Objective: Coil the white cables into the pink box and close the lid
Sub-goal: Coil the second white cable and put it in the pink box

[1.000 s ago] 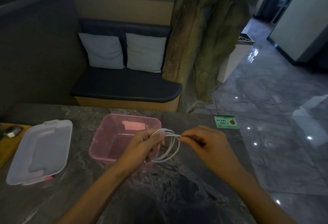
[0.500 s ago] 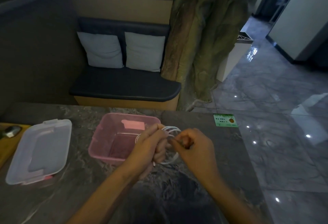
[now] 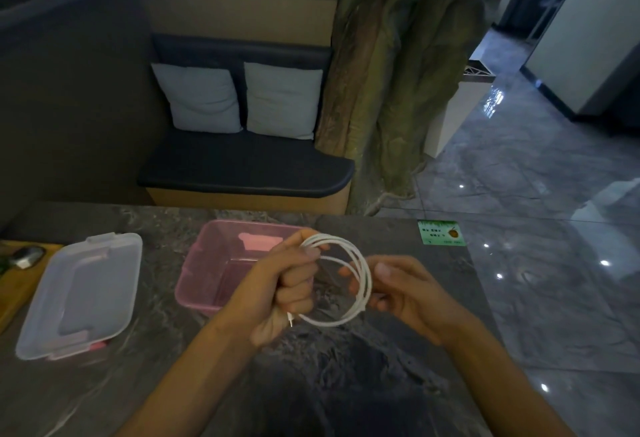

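**Cable wound and held beside the open box**

A white cable [image 3: 349,281] is held as a ring of several loops above the bench [image 3: 346,384], just beside the near right corner of the pink box [image 3: 221,263]. The left hand [image 3: 284,284] is clenched in a fist around one side of the ring, with the thumb pressed on the upper strands; a short plug end is seen poking out below the fist. The right hand [image 3: 398,291] is loosely curled at the opposite side, its fingertips [image 3: 382,268] resting lightly against the loops; whether a firm pinch is made there cannot be told.

The coiling step is judged to be all but finished for this cable. The box stands open, and apart from a pale pink patch on its far wall nothing is seen inside. The clear lid [image 3: 79,294] lies flat on the bench, well apart to the left.

Next, the ring is to be carried leftward over the rim and lowered in flat. The loops would need to be kept gathered until the floor of the box is reached, since a springy cable is likely to uncoil on release. The lid is not yet needed. No further white cable is visible in this view.
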